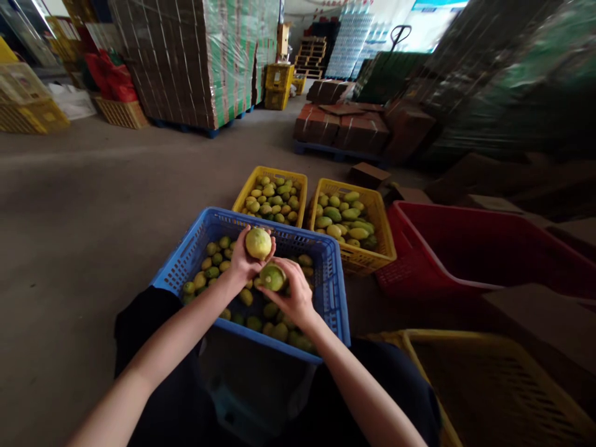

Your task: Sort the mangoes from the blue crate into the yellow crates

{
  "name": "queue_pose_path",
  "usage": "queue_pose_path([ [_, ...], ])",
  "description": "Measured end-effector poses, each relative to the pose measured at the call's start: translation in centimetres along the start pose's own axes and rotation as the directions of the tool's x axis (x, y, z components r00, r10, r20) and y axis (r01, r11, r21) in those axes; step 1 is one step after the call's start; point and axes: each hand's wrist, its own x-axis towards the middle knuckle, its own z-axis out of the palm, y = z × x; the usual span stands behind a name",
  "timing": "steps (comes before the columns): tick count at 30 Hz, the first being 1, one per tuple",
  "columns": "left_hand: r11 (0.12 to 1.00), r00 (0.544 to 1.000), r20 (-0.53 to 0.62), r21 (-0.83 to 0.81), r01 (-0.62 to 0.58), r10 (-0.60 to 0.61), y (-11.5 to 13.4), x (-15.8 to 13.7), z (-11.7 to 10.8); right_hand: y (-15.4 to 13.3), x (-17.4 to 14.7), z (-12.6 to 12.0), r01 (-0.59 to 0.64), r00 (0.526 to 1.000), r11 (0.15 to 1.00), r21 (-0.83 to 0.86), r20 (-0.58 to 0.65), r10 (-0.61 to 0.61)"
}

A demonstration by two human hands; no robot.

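The right hand [298,295], above the blue crate [343,304], has thumb and fingers closed round a green fruit [271,278]; just beyond, the left hand [243,263] cups a yellower fruit [258,243] in curled fingers, and more fruit [200,280] lies in the crate below. Past it stand two yellow crates [363,258] of fruit, with a red bin [410,264] to their right, then low stacked cartons [342,131] and a tall wrapped stack [186,62]

The blue crate [341,298] is open from above, walled all round. Leftward, bare floor [93,217] leaves wide passage. The left yellow crate [279,172] and right yellow crate [382,233] obstruct the far side, a narrow gap between them; the red bin [398,257] blocks the right.
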Motion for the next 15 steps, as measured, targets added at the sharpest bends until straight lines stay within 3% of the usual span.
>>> queue_pose_path([
  [3, 0.992, 0.990, 0.083, 0.050, -0.118, 0.114, 1.4, -0.8, 1.1, 0.4, 0.5, -0.5, -0.275, 0.948, 0.957, 0.096, -0.136, 0.287],
  [6, 0.947, 0.959, 0.192, 0.203, -0.249, 0.211, 1.2, -1.4, 1.3, 0.7, 0.7, -0.4, -0.405, 0.870, 0.883, 0.237, -0.198, 0.452],
  [12, 0.774, 0.916, 0.344, 0.515, -0.367, 0.205, -1.6, -1.6, -0.2, 0.6, -0.4, 0.9, -0.430, 0.847, 0.856, 0.286, -0.199, 0.492],
  [15, 0.696, 0.896, 0.390, 0.582, -0.420, 0.214, -1.6, -1.9, -0.3, 0.5, -0.5, 0.9, -0.416, 0.869, 0.882, 0.221, -0.190, 0.457],
])
